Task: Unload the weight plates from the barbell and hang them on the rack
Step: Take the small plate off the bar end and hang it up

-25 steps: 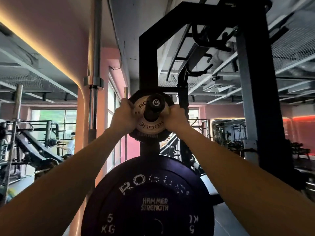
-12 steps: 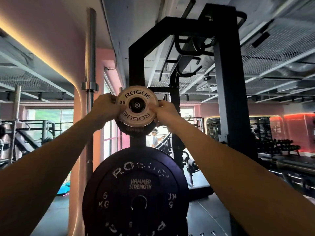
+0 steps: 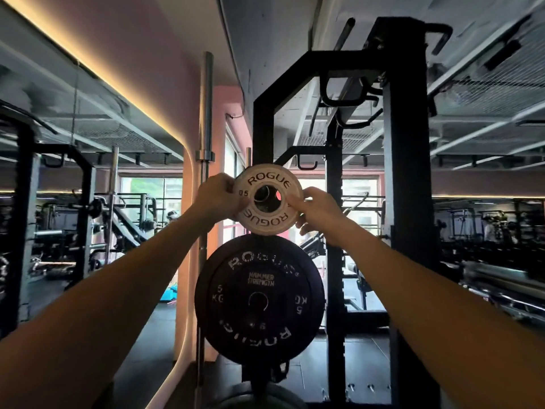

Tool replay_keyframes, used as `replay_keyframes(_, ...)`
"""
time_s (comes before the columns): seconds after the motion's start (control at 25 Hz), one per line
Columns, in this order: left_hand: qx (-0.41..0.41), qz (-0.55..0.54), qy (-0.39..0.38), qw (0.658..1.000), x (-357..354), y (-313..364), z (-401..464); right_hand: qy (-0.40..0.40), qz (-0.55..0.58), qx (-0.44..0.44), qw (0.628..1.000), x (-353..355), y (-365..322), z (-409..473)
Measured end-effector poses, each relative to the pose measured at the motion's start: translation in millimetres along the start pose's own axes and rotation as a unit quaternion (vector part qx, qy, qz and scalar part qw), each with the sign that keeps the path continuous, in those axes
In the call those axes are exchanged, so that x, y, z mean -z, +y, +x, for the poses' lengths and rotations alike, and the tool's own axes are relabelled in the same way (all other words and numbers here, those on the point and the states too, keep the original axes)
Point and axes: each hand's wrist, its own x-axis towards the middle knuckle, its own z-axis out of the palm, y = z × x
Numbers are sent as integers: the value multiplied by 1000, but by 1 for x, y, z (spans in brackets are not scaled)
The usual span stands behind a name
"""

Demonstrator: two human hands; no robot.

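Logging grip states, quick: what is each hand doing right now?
Left hand: grips the left edge of the small white Rogue plate.
Right hand: pinches the same plate's right edge.

Small white plate [image 3: 269, 199]: gripped at both edges by left hand [image 3: 216, 197] and right hand [image 3: 317, 212].
Black plate [image 3: 259, 299]: hung just below on rack [image 3: 262, 113].

Both my bare forearms reach forward and up, my left hand [image 3: 216, 196] and right hand [image 3: 320, 212] raised level with each other, fingers curled, each pinching an opposite edge of the small white plate [image 3: 268, 202].
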Motion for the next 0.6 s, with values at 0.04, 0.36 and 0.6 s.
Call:
replay_keyframes(0.04, -1, -2, 2, 1000, 3, 10, -12, -5, 0, 4, 1000, 5, -5, -12)
replay_keyframes(0.36, 26, 22, 7, 999, -1, 98, -134, -26, -20, -5, 999, 70, -40, -134)
replay_keyframes(0.6, 46, 16, -47, 998, -50, 181, -212, -8, -66, -42, 997, 172, -58, -229)
